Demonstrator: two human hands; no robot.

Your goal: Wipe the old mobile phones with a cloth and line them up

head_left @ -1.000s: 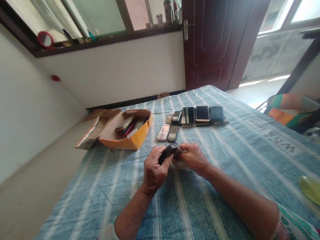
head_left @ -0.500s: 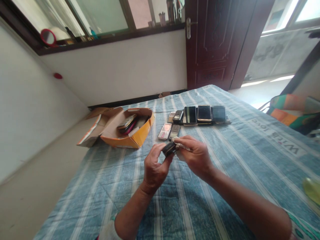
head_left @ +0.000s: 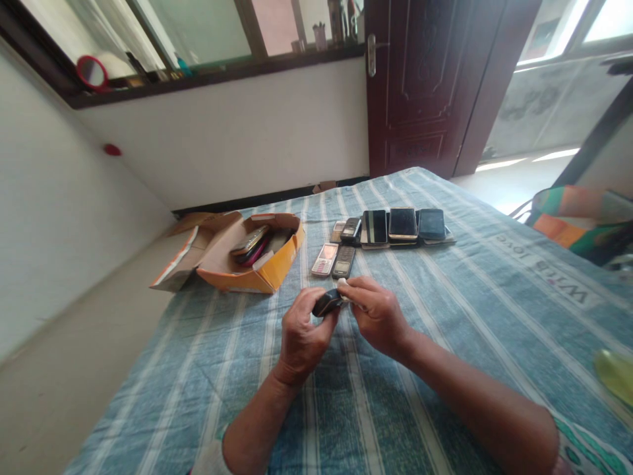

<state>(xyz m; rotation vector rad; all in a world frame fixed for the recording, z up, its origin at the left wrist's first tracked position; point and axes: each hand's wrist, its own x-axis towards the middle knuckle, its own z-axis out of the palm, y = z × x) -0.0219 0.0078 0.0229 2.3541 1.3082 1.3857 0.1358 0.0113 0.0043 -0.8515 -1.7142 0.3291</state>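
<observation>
My left hand is closed around a small black mobile phone, held tilted above the bed. Pinched in my right hand is a white cloth, pressed against the phone's right end; most of it is hidden by my fingers. Just beyond my hands lie a pink-and-white keypad phone and a dark keypad phone. Behind those, a row holds another keypad phone and several smartphones, among them a gold-edged one.
An open orange cardboard box with several phones inside stands to the left, its lid folded outward. A blue striped sheet covers the bed. Yellow-green cloth or plastic lies at the right edge. A dark red door is behind.
Both hands have shifted slightly left, and the black phone has turned a little in my left hand. The cloth still touches its end. The other phones and the box stay put.
</observation>
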